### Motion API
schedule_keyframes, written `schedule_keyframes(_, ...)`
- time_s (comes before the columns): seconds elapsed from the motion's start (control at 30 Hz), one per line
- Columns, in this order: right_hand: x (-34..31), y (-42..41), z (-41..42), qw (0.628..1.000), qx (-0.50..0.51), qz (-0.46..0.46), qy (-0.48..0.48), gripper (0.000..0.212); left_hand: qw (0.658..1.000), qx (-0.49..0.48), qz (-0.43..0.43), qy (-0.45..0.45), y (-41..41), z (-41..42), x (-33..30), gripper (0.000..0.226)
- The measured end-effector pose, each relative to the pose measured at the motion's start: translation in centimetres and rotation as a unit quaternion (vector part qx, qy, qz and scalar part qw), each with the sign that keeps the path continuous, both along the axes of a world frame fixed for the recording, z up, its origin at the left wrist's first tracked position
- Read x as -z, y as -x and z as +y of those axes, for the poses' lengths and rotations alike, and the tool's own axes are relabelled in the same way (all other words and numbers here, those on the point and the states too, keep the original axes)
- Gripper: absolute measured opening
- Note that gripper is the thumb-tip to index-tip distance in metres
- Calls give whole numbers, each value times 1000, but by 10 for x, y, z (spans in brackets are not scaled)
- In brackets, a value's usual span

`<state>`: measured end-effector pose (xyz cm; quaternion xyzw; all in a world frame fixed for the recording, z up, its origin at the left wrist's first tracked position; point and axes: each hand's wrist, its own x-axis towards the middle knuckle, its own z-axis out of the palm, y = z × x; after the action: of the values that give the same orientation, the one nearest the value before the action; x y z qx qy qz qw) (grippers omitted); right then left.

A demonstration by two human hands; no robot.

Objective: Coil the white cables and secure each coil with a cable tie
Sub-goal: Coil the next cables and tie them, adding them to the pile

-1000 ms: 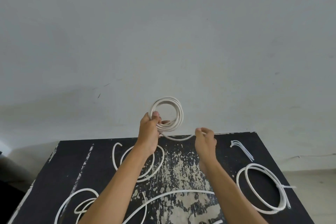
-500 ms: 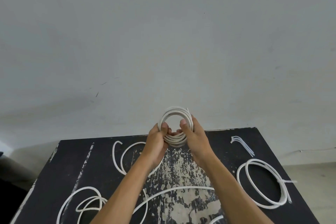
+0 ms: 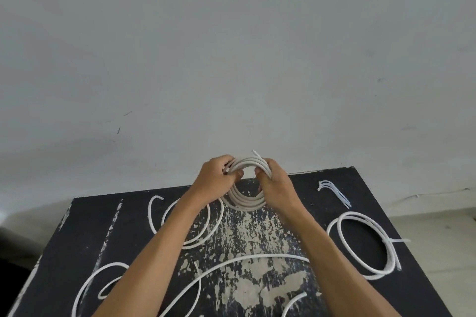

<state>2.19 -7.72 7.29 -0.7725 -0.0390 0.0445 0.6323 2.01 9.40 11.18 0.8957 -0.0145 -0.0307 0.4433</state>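
A small white cable coil (image 3: 246, 199) of several turns is held over the far edge of the black table (image 3: 322, 180). My left hand (image 3: 215, 180) grips its left side and my right hand (image 3: 274, 183) grips its right side. A short cable end sticks up from the top of the coil. A bundle of white cable ties (image 3: 333, 192) lies at the far right of the table. A larger coil (image 3: 360, 244) with a tie around it lies at the right.
Loose white cables lie on the table: one curled at the middle left (image 3: 185, 224), one long strand (image 3: 239, 261) across the front, loops (image 3: 87, 283) at the near left. A grey wall rises behind the table. The table top is worn in the middle.
My right hand brought the loose cable end up to the coil, and both hands now hold it. The coil has tilted flatter and dropped slightly toward the table.
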Motion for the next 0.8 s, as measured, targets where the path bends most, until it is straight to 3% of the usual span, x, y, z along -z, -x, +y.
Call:
schedule_keyframes(0.03, 0, -2, -3, 1000, 2, 0, 0, 19, 1000, 9, 9, -11, -3, -2, 2, 6)
schedule_keyframes(0.13, 5, -9, -13, 1000, -4, 5, 21, 23, 998, 42, 36, -39, -10, -12, 13, 16)
schedule_keyframes(0.23, 11, -16, -24, 998, -25, 5, 49, 23, 996, 87, 17, -24, -19, -24, 23, 64)
schedule_keyframes(0.27, 13, -19, -28, 998, -27, 5, 56, 23, 995, 97, -3, -9, -24, -29, 28, 64)
schedule_keyframes(0.37, 16, -32, -44, 997, -28, 6, 70, 24, 991, 94, -57, 79, -35, -44, 42, 34)
schedule_keyframes(0.53, 31, -58, -75, 993, -49, 27, 103, 22, 983, 45, -37, 174, -53, -83, 66, 21)
schedule_keyframes(0.63, 52, -70, -102, 990, -117, 77, -14, 31, 980, 25, -3, 198, -68, -102, 83, 18)
schedule_keyframes(0.7, 71, -81, -127, 969, -176, 127, -120, 43, 981, 17, 15, 191, -76, -109, 93, 17)
schedule_keyframes(0.73, 83, -89, -139, 959, -177, 157, -156, 45, 982, 11, 27, 186, -82, -112, 97, 17)
schedule_keyframes(0.8, 114, -109, -162, 961, -86, 211, -158, 40, 983, -6, 46, 176, -92, -115, 107, 17)
